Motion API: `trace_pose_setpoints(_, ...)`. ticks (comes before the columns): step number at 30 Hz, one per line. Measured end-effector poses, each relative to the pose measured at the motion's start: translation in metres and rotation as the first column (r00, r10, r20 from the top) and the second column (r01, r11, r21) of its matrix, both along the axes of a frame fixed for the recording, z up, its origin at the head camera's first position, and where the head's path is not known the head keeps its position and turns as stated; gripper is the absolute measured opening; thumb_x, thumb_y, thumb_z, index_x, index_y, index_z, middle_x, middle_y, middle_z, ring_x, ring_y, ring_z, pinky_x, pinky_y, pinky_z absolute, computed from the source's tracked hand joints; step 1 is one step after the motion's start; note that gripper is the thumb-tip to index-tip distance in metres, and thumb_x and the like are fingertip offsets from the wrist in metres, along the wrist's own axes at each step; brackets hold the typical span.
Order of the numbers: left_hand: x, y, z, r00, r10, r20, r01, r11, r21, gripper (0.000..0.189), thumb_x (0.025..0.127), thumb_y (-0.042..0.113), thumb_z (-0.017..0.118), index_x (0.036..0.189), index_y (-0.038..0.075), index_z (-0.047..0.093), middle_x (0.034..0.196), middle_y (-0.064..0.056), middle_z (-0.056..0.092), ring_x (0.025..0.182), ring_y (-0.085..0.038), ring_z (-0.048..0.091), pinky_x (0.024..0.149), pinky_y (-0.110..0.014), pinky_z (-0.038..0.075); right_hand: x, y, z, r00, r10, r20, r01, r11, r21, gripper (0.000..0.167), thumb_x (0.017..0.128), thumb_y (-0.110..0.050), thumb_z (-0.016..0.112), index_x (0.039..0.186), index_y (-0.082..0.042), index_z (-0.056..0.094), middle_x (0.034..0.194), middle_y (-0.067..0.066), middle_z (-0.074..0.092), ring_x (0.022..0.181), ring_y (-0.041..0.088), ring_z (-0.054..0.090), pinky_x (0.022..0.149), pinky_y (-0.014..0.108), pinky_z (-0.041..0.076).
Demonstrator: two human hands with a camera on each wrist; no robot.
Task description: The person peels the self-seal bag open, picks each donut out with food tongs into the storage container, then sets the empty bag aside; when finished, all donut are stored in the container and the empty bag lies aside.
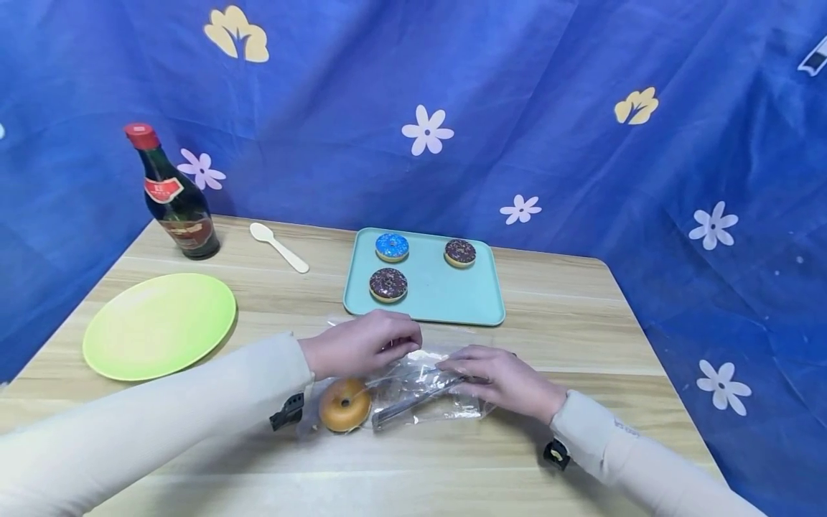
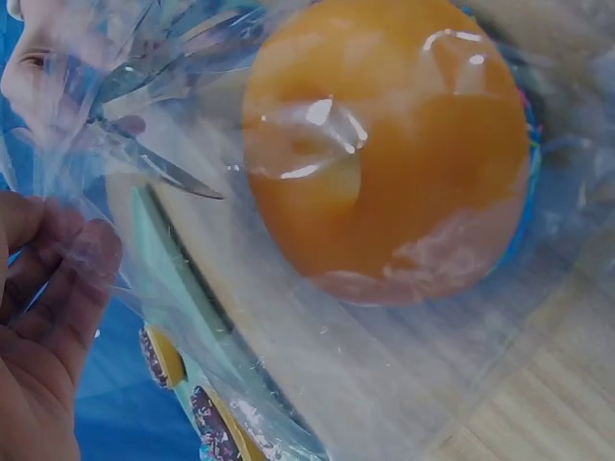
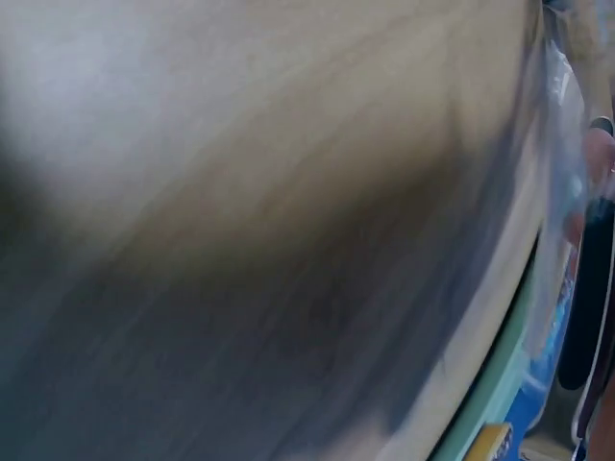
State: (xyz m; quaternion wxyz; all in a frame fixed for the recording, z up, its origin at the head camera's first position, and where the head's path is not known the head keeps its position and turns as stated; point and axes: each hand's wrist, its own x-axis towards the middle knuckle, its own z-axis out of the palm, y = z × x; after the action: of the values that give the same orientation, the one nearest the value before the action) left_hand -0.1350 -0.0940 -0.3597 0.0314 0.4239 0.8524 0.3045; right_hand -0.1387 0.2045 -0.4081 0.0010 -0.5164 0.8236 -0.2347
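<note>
A clear plastic bag [image 1: 446,409] lies at the front middle of the table. Inside it is a doughnut [image 1: 345,405], brown underside up; the left wrist view [image 2: 394,163] shows a blue, sprinkled rim at its far side. My left hand [image 1: 365,345] pinches the bag's film above the doughnut. My right hand [image 1: 500,378] grips what look like scissors [image 2: 168,168], their two metal blades spread and pointing leftward at the bag. Glare and folds hide where the blades meet the film. The right wrist view mostly shows table, with a dark handle [image 3: 583,303] at its right edge.
Behind the hands, a turquoise tray [image 1: 446,287] carries a blue-iced doughnut [image 1: 391,247] and two chocolate ones [image 1: 388,284]. Leftward are a green plate [image 1: 161,327], a white spoon [image 1: 279,247] and a dark bottle [image 1: 177,205]. A blue curtain [image 1: 362,143] hangs behind the table.
</note>
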Motion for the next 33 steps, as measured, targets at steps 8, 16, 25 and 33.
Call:
trace_pose_setpoints(8, 0.0, -0.001, -0.001, 1.0, 0.002, 0.003, -0.002, 1.0, 0.001, 0.011, 0.105, 0.011, 0.062, 0.1, 0.013, 0.072, 0.093, 0.001, 0.071, 0.081, -0.001, 0.058, 0.075, -0.021, 0.056, -0.005, -0.014, -0.011, 0.969, 0.081, -0.233, -0.088, 0.996, -0.021, 0.047, 0.093, -0.022, 0.08, 0.138, -0.017, 0.068, 0.128, 0.0, 0.073, 0.117, 0.015, 0.071, 0.103, 0.026, 0.057)
trace_pose_setpoints(16, 0.001, -0.003, 0.0, 1.0, 0.003, 0.03, -0.003, 1.0, -0.008, 0.012, 0.105, 0.01, 0.061, 0.101, 0.011, 0.072, 0.095, -0.002, 0.073, 0.081, -0.002, 0.059, 0.076, -0.021, 0.056, -0.008, -0.024, -0.016, 0.843, 0.113, -0.526, -0.127, 0.992, 0.009, 0.046, 0.09, -0.019, 0.081, 0.134, -0.014, 0.07, 0.124, 0.0, 0.076, 0.114, 0.013, 0.073, 0.103, 0.027, 0.058)
trace_pose_setpoints(25, -0.002, -0.001, 0.0, 1.0, -0.009, 0.008, 0.009, 1.0, 0.009, 0.011, 0.105, 0.011, 0.062, 0.099, 0.011, 0.071, 0.093, 0.0, 0.072, 0.08, -0.001, 0.058, 0.075, -0.021, 0.056, -0.01, -0.023, -0.014, 0.766, 0.128, -0.63, -0.157, 0.988, 0.009, 0.038, 0.097, -0.007, 0.063, 0.134, -0.011, 0.07, 0.122, 0.002, 0.076, 0.111, 0.015, 0.074, 0.098, 0.029, 0.06)
trace_pose_setpoints(33, -0.003, -0.008, 0.0, 1.0, -0.012, -0.005, 0.012, 1.0, 0.021, 0.01, 0.104, 0.009, 0.063, 0.099, 0.011, 0.071, 0.089, 0.0, 0.071, 0.077, 0.0, 0.055, 0.072, -0.021, 0.055, -0.011, -0.025, -0.012, 0.786, 0.145, -0.601, -0.189, 0.982, -0.01, 0.033, 0.099, -0.008, 0.066, 0.132, -0.01, 0.071, 0.117, 0.002, 0.077, 0.108, 0.014, 0.074, 0.099, 0.027, 0.06)
